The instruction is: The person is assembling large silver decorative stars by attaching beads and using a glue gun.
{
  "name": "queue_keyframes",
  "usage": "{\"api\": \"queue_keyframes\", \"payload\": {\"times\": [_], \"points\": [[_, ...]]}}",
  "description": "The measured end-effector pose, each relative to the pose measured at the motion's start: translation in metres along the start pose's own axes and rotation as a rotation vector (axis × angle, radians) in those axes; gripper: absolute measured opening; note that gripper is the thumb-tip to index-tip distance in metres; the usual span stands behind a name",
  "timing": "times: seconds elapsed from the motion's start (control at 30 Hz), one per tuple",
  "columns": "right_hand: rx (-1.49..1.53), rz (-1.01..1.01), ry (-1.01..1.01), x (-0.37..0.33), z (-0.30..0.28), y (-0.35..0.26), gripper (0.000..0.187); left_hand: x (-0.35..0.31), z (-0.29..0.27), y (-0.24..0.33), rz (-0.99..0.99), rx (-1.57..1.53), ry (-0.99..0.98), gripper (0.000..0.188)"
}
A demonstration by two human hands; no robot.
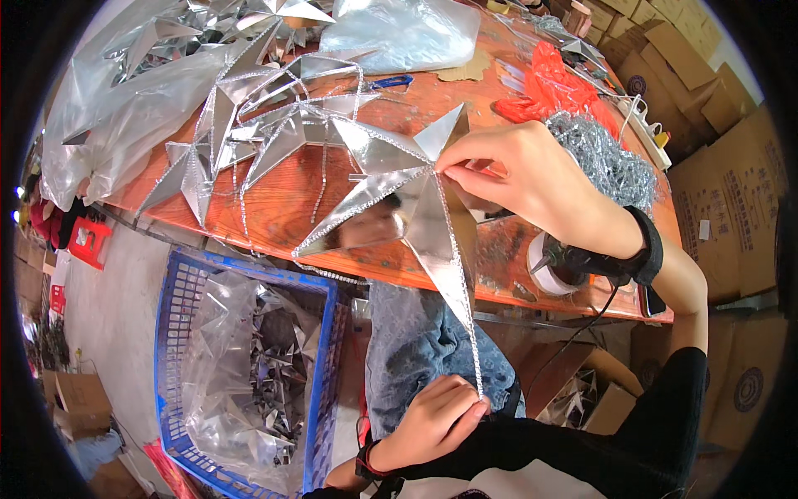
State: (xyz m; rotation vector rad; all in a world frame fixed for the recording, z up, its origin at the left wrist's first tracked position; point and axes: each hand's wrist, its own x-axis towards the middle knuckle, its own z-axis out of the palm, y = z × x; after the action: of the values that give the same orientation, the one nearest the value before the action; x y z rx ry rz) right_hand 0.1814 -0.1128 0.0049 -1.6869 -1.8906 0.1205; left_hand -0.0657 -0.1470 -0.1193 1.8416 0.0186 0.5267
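Note:
A mirror-silver folded star stands over the near edge of the table, with sparkly silver trim along its ridges. My right hand is closed at the star's centre, thumb and finger pinching the trim there. Lower down, in front of my lap, my left hand pinches the trim's stretch hanging past the star's bottom point. The trim runs taut between both hands. To the left lie several more trimmed silver stars. Beneath my right wrist, a black glue gun rests by a white roll.
The reddish wooden table carries clear plastic bags, a red bag, tangled silver trim and a white power strip. A blue basket of silver pieces stands at lower left. Cardboard boxes line the right.

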Motion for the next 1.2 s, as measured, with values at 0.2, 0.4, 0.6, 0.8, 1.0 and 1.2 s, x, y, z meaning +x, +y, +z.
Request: {"api": "queue_keyframes", "payload": {"times": [0.2,0.4,0.6,0.8,1.0,1.2], "points": [[-0.003,-0.03,0.016,0.0,0.002,0.002,0.012,0.0,0.003,-0.001,-0.025,0.021,0.038,0.009],[-0.014,-0.03,0.011,-0.001,0.001,0.001,0.012,-0.004,0.004,-0.007,-0.055,0.053,0.051,0.013],[-0.012,-0.049,0.023,-0.001,0.002,0.002,0.012,-0.004,0.004,-0.012,-0.069,0.086,0.064,0.013],[0.013,0.021,-0.018,-0.001,0.0,-0.003,0.011,-0.004,0.004,-0.02,-0.07,0.117,0.045,0.007],[0.114,0.081,-0.042,-0.002,-0.005,0.006,0.014,0.0,0.004,-0.043,-0.127,0.323,0.059,0.008],[-0.061,0.342,-0.28,-0.009,-0.034,-0.004,0.018,-0.036,-0.014,-0.1,-0.214,0.509,-0.026,0.011]]}}
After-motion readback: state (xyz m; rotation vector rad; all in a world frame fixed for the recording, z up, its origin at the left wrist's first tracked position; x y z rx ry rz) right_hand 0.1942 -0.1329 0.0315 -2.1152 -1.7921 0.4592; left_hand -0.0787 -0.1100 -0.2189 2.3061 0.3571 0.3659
